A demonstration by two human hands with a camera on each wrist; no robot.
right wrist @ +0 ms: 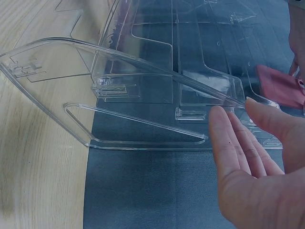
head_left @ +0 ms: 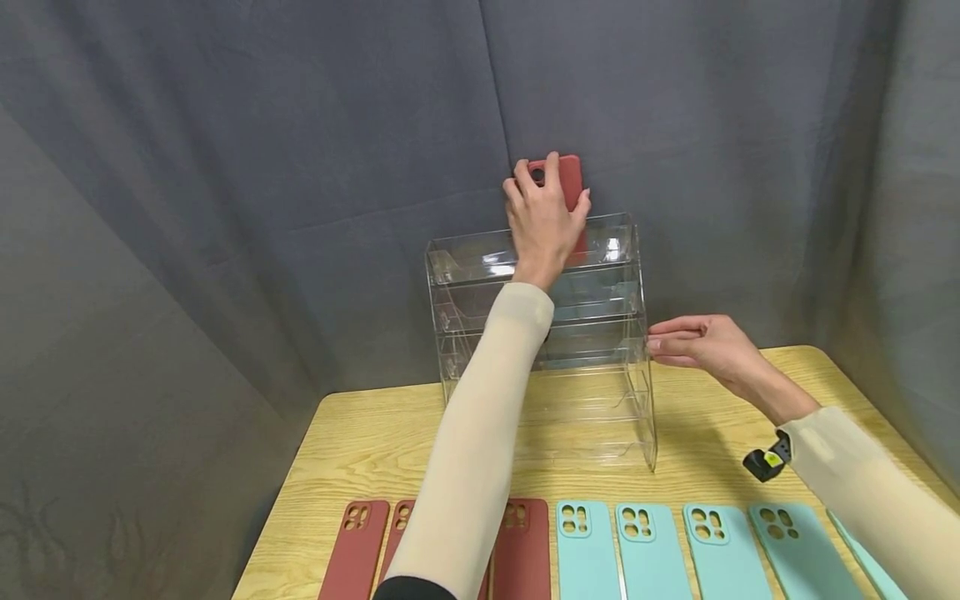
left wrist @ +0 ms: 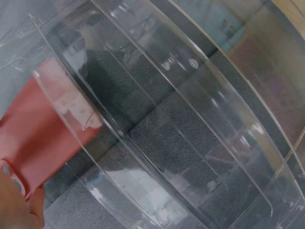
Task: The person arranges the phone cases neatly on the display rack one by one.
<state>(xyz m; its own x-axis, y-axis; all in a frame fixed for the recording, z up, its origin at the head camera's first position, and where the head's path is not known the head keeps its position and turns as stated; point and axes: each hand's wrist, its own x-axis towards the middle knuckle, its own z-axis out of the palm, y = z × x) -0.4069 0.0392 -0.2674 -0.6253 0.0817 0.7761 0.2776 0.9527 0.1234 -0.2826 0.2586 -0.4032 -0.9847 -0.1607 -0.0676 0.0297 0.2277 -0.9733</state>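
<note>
My left hand (head_left: 542, 221) grips a red phone case (head_left: 572, 185) from the front, camera cutouts upward, above the top tier of a clear acrylic display rack (head_left: 435, 300). In the left wrist view the case's lower end (left wrist: 78, 107) shows behind the tier's clear front lip. Fingers and thumb are at the upper part of the case. My right hand (head_left: 708, 346) is at the rack's right side panel, fingers straight and together. In the right wrist view its thumb tip and fingertips are right at the panel's edge (right wrist: 157, 69).
In front of the rack lies a row of red phone cases (head_left: 352, 550) on the left and turquoise phone cases (head_left: 588, 550) on the right, on a wooden table (head_left: 375, 433). My left sleeve covers part of the red ones. A grey curtain (head_left: 300, 167) hangs behind.
</note>
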